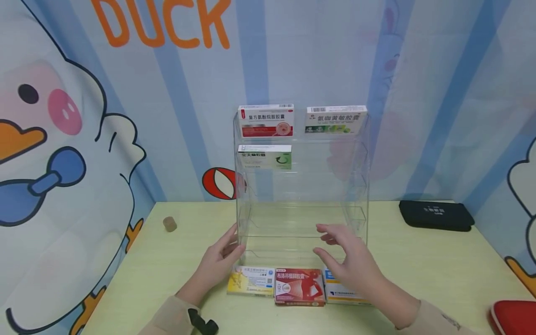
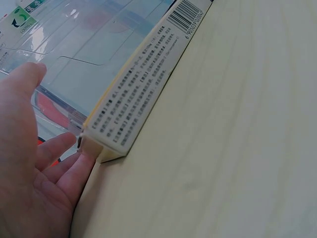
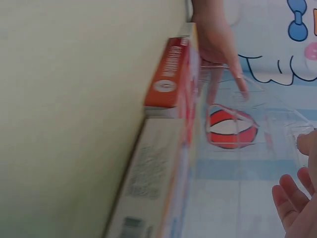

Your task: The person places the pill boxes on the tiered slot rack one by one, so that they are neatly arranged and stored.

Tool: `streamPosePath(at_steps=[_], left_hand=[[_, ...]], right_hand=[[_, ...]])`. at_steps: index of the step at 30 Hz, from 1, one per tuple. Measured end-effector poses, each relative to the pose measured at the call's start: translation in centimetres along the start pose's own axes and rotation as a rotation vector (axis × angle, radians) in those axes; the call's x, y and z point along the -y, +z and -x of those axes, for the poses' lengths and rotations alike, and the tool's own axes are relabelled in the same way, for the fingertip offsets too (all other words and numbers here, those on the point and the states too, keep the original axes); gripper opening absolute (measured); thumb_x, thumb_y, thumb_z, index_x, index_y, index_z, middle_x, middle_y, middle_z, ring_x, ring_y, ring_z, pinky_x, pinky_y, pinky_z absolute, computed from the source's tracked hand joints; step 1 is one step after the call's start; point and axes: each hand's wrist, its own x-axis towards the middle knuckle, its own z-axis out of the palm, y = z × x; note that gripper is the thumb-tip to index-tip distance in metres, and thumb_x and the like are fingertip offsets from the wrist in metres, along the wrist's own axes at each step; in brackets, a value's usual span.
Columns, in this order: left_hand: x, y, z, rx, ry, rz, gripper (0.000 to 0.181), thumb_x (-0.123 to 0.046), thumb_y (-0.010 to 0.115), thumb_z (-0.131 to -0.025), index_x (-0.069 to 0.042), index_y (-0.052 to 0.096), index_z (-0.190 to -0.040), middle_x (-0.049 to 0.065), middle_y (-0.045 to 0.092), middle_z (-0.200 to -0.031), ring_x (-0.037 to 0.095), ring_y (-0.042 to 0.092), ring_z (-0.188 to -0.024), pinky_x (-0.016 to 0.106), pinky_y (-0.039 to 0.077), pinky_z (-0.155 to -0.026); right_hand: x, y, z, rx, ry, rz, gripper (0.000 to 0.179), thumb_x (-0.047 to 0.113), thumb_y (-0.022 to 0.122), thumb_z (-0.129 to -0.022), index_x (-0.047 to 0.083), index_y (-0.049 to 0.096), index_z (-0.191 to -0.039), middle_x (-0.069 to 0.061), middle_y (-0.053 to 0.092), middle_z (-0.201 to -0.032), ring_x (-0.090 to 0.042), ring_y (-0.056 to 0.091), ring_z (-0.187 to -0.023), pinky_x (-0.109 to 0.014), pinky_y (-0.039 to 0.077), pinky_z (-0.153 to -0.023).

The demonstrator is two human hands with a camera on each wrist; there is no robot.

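Note:
A clear tiered display rack (image 1: pixel 301 236) stands on the table. My left hand (image 1: pixel 214 261) is at its lower left side, fingers by the rack's edge and thumb in front; in the left wrist view the fingers are loosely extended. My right hand (image 1: pixel 351 261) is held before the rack's lower right, fingers spread and nothing between them. In front lie three medicine boxes: a yellow-and-white box (image 1: pixel 251 281), a red box (image 1: pixel 299 287) and a blue-and-white box (image 1: pixel 341 292), partly hidden by my right hand.
The rack's top tier carries a red-and-white box (image 1: pixel 265 122) and a green-and-white box (image 1: pixel 335 122); a pale green box (image 1: pixel 264 157) sits below at left. A black pouch (image 1: pixel 435 217), a red case (image 1: pixel 514 317) and a small brown cylinder (image 1: pixel 169 224) lie around.

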Motion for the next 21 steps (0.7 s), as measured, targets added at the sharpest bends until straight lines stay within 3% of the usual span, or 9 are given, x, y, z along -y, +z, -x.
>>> streamPosePath(at_steps=[10,15,21], left_hand=[[0.0,0.2,0.0,-0.002,0.003,-0.011,0.072,-0.049,0.068,-0.109,-0.045,0.033,-0.172,0.011,0.058,-0.165,0.033,0.064,-0.147,0.052,0.052,-0.123],[0.0,0.1,0.0,-0.004,0.004,-0.012,0.071,-0.048,0.068,-0.109,-0.046,0.034,-0.171,0.010,0.059,-0.165,0.033,0.065,-0.146,0.052,0.052,-0.123],[-0.1,0.0,0.0,0.001,0.018,-0.015,0.071,-0.046,0.067,-0.110,-0.041,0.034,-0.173,0.013,0.059,-0.165,0.033,0.065,-0.146,0.052,0.052,-0.123]], right_hand=[[-0.6,-1.8,4.4,0.184,0.169,0.111,0.049,0.017,0.090,-0.093,0.015,0.071,-0.138,-0.001,0.077,-0.128,-0.014,0.077,-0.105,-0.037,0.069,-0.090],[-1.2,-3.2,5.3,0.262,0.275,0.171,0.046,0.024,0.088,-0.096,0.020,0.072,-0.139,0.006,0.075,-0.133,-0.013,0.076,-0.111,-0.040,0.069,-0.095],[-2.5,-4.7,6.0,0.327,0.328,0.213,0.040,0.031,0.087,-0.097,0.021,0.075,-0.134,0.005,0.076,-0.134,-0.021,0.075,-0.124,-0.050,0.066,-0.103]])
